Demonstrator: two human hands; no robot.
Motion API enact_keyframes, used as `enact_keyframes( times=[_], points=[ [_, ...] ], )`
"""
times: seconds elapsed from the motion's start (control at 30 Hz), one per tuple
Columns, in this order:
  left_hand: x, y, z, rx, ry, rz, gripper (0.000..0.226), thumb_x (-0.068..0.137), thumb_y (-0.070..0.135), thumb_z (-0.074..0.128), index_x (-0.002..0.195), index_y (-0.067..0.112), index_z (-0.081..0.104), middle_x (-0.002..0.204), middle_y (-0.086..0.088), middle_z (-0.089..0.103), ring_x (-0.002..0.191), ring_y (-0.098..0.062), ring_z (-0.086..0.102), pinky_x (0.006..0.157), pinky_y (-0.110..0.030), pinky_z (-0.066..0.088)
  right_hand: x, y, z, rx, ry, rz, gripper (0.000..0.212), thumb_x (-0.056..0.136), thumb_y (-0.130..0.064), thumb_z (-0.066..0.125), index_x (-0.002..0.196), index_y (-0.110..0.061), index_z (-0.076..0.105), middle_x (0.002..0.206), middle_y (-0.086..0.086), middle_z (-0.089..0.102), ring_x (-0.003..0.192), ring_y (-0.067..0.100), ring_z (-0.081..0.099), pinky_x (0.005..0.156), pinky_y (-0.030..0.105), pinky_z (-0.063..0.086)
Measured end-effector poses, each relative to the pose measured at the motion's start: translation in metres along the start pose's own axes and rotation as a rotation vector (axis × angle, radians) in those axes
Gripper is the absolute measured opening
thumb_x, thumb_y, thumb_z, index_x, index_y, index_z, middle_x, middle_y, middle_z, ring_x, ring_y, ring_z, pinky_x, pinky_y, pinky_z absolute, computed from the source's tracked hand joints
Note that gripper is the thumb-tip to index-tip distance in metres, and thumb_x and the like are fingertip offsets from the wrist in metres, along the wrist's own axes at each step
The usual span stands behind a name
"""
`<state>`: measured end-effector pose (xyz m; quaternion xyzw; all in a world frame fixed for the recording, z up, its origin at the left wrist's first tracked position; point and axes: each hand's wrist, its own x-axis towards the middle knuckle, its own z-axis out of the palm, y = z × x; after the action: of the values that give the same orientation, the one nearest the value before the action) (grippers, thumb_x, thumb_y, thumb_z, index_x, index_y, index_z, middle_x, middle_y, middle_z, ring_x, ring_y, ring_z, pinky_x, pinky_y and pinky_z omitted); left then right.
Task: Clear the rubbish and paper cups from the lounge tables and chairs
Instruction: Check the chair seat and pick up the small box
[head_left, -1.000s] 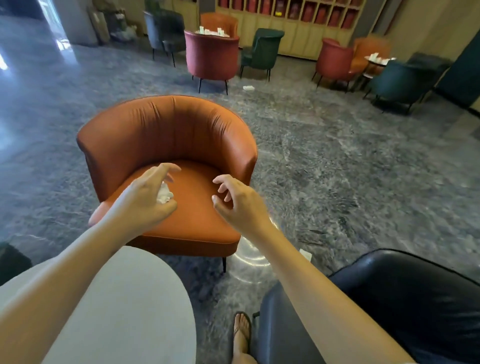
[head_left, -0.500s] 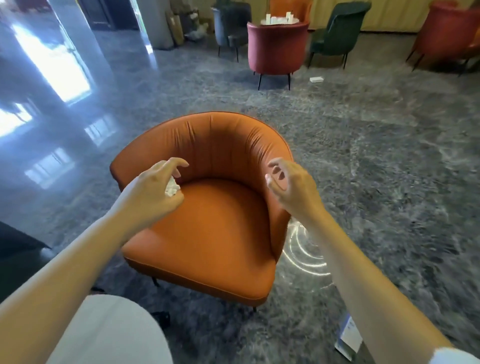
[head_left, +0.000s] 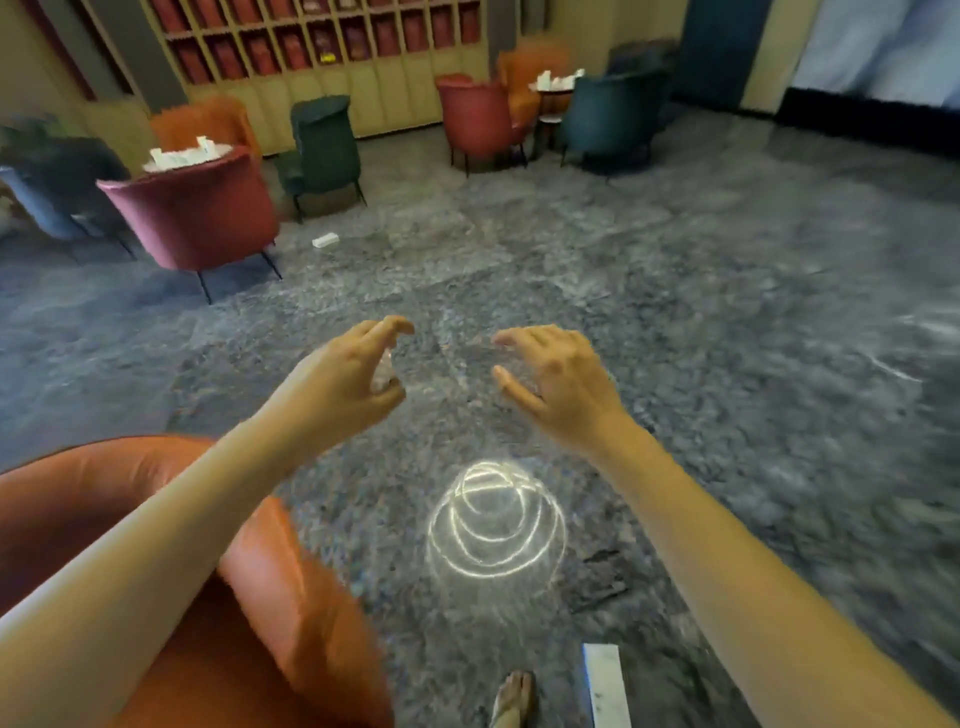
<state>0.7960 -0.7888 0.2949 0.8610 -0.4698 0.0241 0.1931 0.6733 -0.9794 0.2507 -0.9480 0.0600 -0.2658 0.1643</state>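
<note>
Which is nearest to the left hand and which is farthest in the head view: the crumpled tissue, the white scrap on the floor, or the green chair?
1. The crumpled tissue: pinched in the left hand itself.
2. The white scrap: on the floor ahead, just right of the dark red chair.
3. The green chair: farther back, beyond the scrap.

1 head-worn view looks forward and down; floor (head_left: 675, 312) near, chairs (head_left: 197, 218) far.
</note>
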Motion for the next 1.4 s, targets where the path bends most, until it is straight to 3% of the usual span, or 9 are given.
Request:
enact_keyframes(
  times=[0.17,0.33,0.57,0.8,0.97,1.2,1.4],
  points=[
    [0.146,0.011,0.069,0.017,-0.102,0.191,0.050,0.083,0.021,0.057,0.130,0.021,0.040,0.126,-0.005,0.050,0.105,-0.029,0.056,0.086,-0.044,0.048,0.051,0.115,0.001,-0.062,0.028,0.185,0.066,0.083,-0.054,0.021,0.119,-0.011,0.056,0.117,0.005,0.061,0.111,0.023,0.052,0.092,0.033,0.028],
    [0.269,0.045,0.126,-0.026,-0.243,0.354,0.050,0.085,0.019,0.056,0.132,0.018,0.039,0.130,-0.007,0.049,0.106,-0.028,0.055,0.084,-0.044,0.048,0.065,0.202,-0.015,-0.136,0.059,0.408,0.045,0.088,-0.038,0.042,0.117,-0.007,0.058,0.115,0.009,0.062,0.108,0.027,0.053,0.089,0.036,0.029],
    [0.368,0.220,0.189,-0.096,-0.353,0.870,0.053,0.084,0.019,0.057,0.134,0.015,0.038,0.129,-0.013,0.050,0.104,-0.035,0.056,0.081,-0.047,0.049,-0.023,0.269,-0.113,-0.406,0.159,0.784,0.043,0.088,-0.034,0.046,0.116,-0.005,0.059,0.113,0.014,0.063,0.105,0.031,0.056,0.087,0.041,0.038],
    [0.362,0.381,0.244,-0.244,-0.461,1.405,0.051,0.085,0.019,0.056,0.133,0.017,0.038,0.131,-0.012,0.049,0.104,-0.034,0.055,0.080,-0.047,0.049,-0.130,0.256,-0.173,-0.721,0.336,1.216,0.041,0.087,-0.033,0.049,0.115,-0.004,0.059,0.113,0.012,0.063,0.102,0.031,0.056,0.085,0.041,0.038],
    [0.334,0.456,0.271,-0.352,-0.573,1.812,0.054,0.081,0.017,0.056,0.132,0.011,0.039,0.125,-0.016,0.051,0.104,-0.036,0.055,0.081,-0.048,0.048,-0.167,0.225,-0.163,-0.917,0.513,1.576,0.038,0.090,-0.031,0.052,0.120,-0.007,0.056,0.118,0.011,0.061,0.108,0.030,0.053,0.091,0.041,0.035],
    [0.251,0.448,0.289,-0.457,-0.919,2.198,0.047,0.084,0.012,0.057,0.128,0.009,0.044,0.103,-0.013,0.058,0.092,-0.030,0.058,0.075,-0.039,0.049,-0.167,0.138,-0.077,-1.015,0.770,2.054,0.034,0.090,-0.029,0.053,0.116,-0.009,0.058,0.112,0.010,0.064,0.106,0.030,0.054,0.088,0.039,0.036],
    [0.170,0.388,0.336,-0.354,-1.054,2.351,0.052,0.080,0.016,0.061,0.129,0.016,0.045,0.113,-0.011,0.060,0.095,-0.032,0.059,0.072,-0.031,0.043,-0.175,0.086,0.024,-1.000,0.945,2.304,0.033,0.087,-0.028,0.057,0.113,-0.007,0.061,0.105,0.012,0.067,0.100,0.031,0.059,0.085,0.042,0.042]
  ],
)
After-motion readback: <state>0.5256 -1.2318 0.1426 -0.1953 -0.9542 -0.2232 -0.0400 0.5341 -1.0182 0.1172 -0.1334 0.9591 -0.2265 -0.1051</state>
